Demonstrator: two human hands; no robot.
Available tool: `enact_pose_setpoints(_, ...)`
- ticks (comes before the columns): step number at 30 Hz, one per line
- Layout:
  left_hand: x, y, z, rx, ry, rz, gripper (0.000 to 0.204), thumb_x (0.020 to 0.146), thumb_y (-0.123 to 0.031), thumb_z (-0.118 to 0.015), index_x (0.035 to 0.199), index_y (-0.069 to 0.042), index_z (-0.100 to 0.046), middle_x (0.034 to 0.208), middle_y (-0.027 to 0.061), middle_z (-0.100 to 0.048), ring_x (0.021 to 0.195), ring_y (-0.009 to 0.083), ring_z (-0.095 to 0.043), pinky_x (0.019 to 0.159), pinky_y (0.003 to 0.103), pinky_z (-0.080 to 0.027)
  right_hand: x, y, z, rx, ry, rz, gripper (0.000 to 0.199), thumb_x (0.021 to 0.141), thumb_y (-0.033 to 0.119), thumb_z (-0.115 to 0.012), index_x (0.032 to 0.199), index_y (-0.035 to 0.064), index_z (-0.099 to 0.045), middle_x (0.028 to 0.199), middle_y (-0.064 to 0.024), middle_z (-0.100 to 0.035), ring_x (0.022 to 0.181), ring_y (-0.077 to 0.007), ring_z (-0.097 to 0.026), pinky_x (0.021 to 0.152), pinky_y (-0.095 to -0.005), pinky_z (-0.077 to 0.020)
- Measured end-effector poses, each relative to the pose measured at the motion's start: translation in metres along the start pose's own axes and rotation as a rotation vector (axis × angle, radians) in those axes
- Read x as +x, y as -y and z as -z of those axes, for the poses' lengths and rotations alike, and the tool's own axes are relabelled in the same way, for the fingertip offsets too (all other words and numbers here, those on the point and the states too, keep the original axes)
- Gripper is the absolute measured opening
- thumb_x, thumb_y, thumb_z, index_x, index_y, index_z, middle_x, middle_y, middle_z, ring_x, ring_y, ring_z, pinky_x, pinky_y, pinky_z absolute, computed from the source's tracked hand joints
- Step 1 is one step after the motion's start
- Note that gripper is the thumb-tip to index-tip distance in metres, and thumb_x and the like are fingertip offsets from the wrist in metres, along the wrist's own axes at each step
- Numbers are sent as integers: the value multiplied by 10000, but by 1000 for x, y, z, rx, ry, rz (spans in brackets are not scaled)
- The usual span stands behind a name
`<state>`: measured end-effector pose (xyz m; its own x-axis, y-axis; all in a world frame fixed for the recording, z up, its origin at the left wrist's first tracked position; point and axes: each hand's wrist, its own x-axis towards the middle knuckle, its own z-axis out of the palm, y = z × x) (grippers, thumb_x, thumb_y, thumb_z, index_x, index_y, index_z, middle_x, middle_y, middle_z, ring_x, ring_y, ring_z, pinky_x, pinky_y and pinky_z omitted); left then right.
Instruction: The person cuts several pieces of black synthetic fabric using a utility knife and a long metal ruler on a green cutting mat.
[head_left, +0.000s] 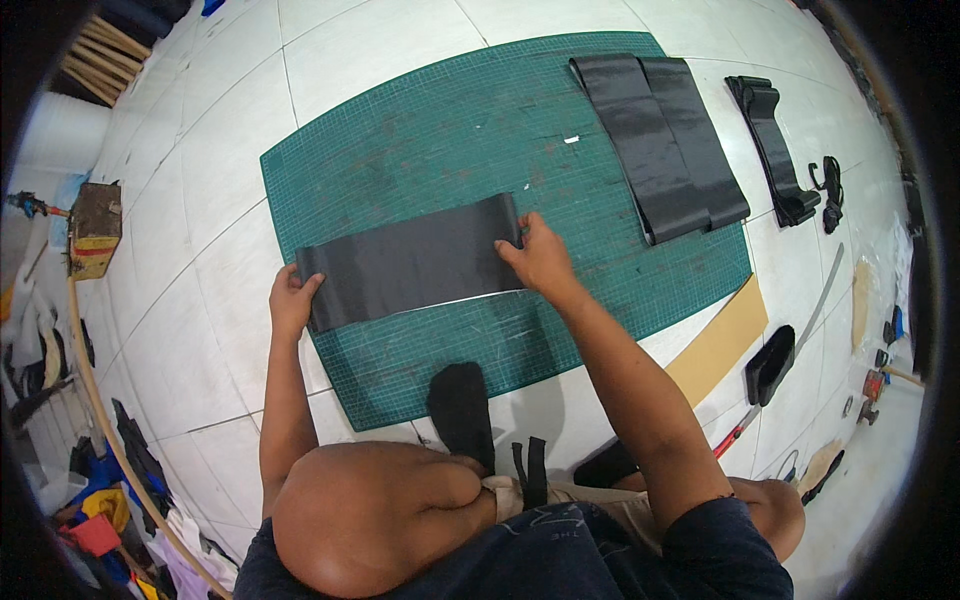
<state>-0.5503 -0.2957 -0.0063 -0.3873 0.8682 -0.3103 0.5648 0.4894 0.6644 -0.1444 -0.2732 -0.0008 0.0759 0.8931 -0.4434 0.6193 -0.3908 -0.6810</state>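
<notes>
A black rectangular sheet of smooth, slightly shiny material point(408, 265) is stretched between my hands over the green cutting mat point(430, 130). My left hand point(292, 300) pinches its left end, thumb on top and fingers at the edge. At the opposite end, my right hand point(540, 255) grips the right edge the same way. The sheet's two ends curl up a little. Whether layers lie beneath it, I cannot tell. To the right, folded lengths of similar black material point(670, 140) overlap on the mat.
Beyond the mat's right edge lie a folded black strip point(768, 140), a coiled black cord point(832, 195) and a tan strip point(722, 335). A metal ruler point(825, 290) and a red-handled tool point(733, 435) are nearby. My sock-clad foot point(460, 405) rests at the mat's near edge.
</notes>
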Motion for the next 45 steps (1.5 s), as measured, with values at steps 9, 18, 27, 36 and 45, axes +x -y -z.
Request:
enact_pose_setpoints(9,2,9,5,-14,28,73,849,852,-466,-744,1397,112,-443,1115,186,-644,1008,246,-628,890,334,-488,-4,-12,15,124,-173,-9,727,795,450,-798,1257,-46,-535,1060,-201,-641,989,-313,-636,862,-428,-510)
enact_pose_setpoints(18,-3,-2,4,-60,56,137,916,853,-479,-729,1439,132,-380,1266,225,-579,1183,277,-565,1030,340,-421,26,-154,153,792,-829,-687,641,840,379,-779,1249,-33,-509,1139,-167,-570,967,-275,-569,730,-457,-516)
enact_pose_setpoints(27,-2,4,12,-130,91,139,846,901,-450,-671,1463,100,-357,1381,247,-532,1282,297,-520,1095,363,-365,59,-134,167,1103,-758,-728,513,810,209,-779,1211,-3,-540,1010,-123,-559,770,-209,-543,696,-391,-515)
enact_pose_setpoints(36,3,16,6,-153,20,83,777,897,-413,-697,1426,86,-424,1193,186,-607,1113,241,-585,993,330,-437,62,-167,179,1226,-637,-704,315,808,119,-741,1054,4,-580,891,-108,-586,654,-228,-523,611,-393,-453)
enact_pose_setpoints(45,2,4,29,-37,-205,-10,642,908,-401,-692,1367,16,-525,1109,125,-612,987,217,-586,903,333,-466,51,-95,212,318,-871,-30,374,832,159,-660,1105,-95,-630,1035,-200,-687,936,-304,-668,848,-399,-517)
